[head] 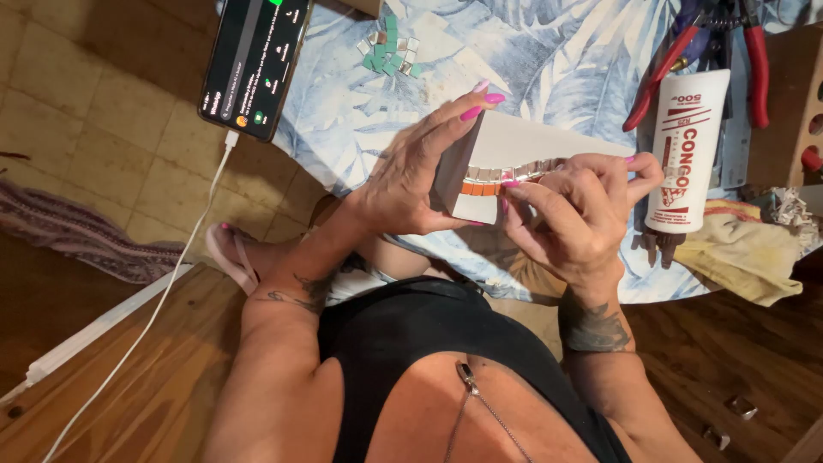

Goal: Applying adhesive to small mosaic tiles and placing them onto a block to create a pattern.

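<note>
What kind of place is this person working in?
Most likely a home craft corner, not a factory. The left hand and right hand hold a white box edged with small tiles. Loose green tiles, a glue bottle and red pliers lie on a leaf-print cloth.

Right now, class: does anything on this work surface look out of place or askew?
The white glue bottle lies on its side, nozzle hanging past the cloth's edge. Loose green tiles sit scattered. The left hand and right hand hold the tiled white piece steady.
</note>
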